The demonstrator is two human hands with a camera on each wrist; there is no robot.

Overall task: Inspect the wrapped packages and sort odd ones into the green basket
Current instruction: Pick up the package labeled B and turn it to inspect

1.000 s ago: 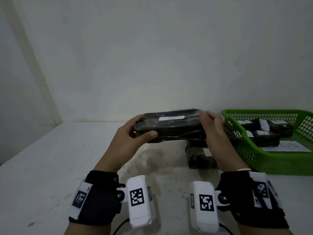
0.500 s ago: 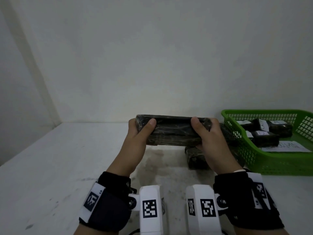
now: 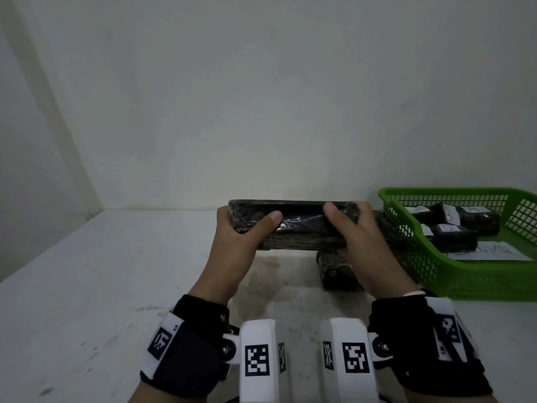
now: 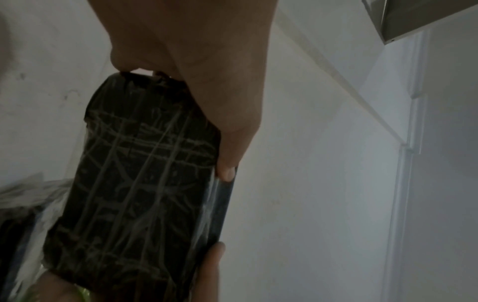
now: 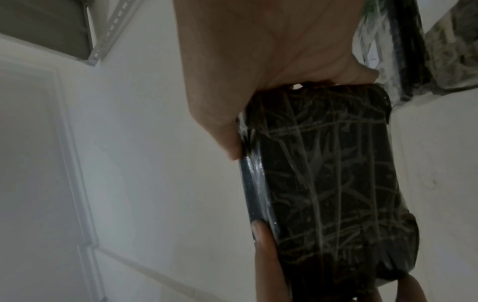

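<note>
A long dark package wrapped in clear film is held level above the white table. My left hand grips its left end, thumb on the near face. My right hand grips its right end the same way. A second wrapped package lies on the table below it. The green basket stands at the right and holds several dark packages with white labels.
A white sheet of paper lies on the basket floor. The white table stretches to the left, with a white wall close behind it.
Both hands have rolled the package: its labelled top face has turned out of sight and my thumbs now lie on the near face. My wrists have dropped lower and closer together.
</note>
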